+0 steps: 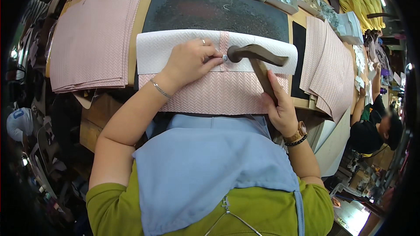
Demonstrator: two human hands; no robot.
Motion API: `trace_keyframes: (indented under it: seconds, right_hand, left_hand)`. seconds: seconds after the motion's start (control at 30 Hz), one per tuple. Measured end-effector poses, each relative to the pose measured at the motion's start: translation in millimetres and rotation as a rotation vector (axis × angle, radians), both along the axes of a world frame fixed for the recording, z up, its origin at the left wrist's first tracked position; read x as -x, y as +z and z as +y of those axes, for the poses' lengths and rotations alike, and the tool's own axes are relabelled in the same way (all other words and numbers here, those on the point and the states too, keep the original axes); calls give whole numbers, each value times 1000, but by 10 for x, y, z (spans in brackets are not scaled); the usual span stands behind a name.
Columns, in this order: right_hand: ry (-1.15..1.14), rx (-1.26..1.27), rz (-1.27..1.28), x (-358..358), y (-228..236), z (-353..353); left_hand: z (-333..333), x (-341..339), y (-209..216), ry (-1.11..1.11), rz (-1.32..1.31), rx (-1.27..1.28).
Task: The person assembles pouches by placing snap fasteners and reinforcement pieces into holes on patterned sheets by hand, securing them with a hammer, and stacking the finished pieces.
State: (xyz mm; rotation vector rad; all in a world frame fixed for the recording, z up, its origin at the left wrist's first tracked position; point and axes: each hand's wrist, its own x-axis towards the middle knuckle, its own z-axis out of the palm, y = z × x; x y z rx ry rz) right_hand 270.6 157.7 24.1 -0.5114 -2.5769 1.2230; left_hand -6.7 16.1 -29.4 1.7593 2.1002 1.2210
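Blue cloth (210, 161) drapes before the tabletop (147, 1)'s near edge; on the pink panel (197, 94) there, the left hand (191, 61) pinches a metal piece (225, 57), the right hand (281, 109) grips a hammer (256, 52): apparently hammering, calling for steady aim.

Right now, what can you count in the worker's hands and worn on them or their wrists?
Hammer: 1, in the right hand
Small shiny piece: 1, at the left hand
Ring: 1
Silver bracelet: 1
Watch: 1
Black bracelet: 1
Total: 6 visible
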Motion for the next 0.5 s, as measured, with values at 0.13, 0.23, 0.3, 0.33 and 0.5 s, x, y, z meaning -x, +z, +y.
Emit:
trace_keyframes:
  seconds: [0.13,0.23,0.3,0.33,0.5]
  right_hand:
    - [44,-149,-75,-5,41,11]
    - [51,-163,-119,29,175,50]
    - [75,-204,-160,77,318,85]
    - [96,-239,-186,107,396,105]
    - [140,-429,-147,296,667,98]
  left_hand:
    - [8,-16,33,4,2,18]
    - [-9,3,14,-9,-11,26]
    - [-20,-1,39,-15,-36,30]
    - [-19,-5,62,-21,-63,37]
    - [-1,-27,93,35,-149,128]
